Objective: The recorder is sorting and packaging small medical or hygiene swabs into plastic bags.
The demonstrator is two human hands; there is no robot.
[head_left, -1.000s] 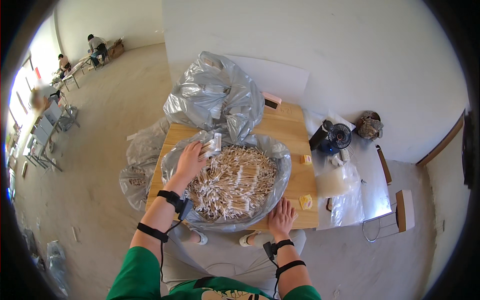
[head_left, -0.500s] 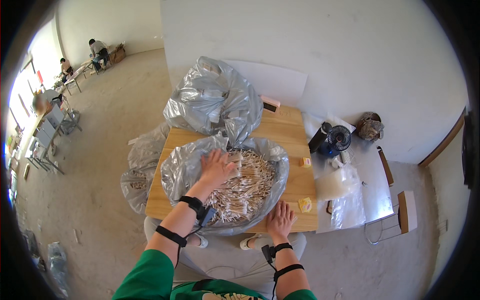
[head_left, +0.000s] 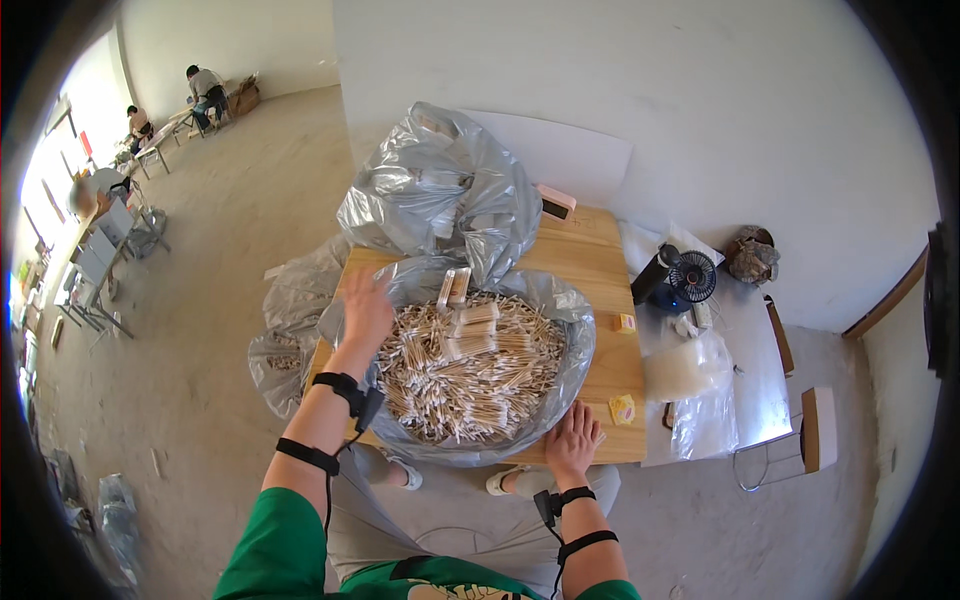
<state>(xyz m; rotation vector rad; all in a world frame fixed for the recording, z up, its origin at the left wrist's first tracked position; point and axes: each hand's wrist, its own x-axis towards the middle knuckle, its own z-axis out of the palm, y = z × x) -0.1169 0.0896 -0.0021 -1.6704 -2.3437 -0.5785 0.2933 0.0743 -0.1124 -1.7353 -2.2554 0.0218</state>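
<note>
A wide heap of cotton swabs (head_left: 470, 385) fills an open grey plastic bag (head_left: 577, 345) on the wooden table. Some swabs lie loose in all directions, others in neat rows near the top. A small clear pack of swabs (head_left: 454, 288) rests at the far edge of the heap. My left hand (head_left: 366, 305) is at the bag's left rim, fingers stretched over the plastic and pointing away from me. Flat on the table's near edge, right of the bag, lies my right hand (head_left: 573, 440) with its fingers outstretched.
Behind the heap stands a bulging grey plastic bag (head_left: 440, 190). Small yellow cards (head_left: 622, 408) and a pink-framed device (head_left: 555, 202) lie on the wooden table (head_left: 600, 270). A side table holds a black fan (head_left: 692, 276) and clear plastic bags (head_left: 690, 370). Several people work far left.
My left hand has moved left from the swabs to the bag's rim. The plastic there is pushed back, showing more swabs and the clear pack. My right hand stays on the table.
</note>
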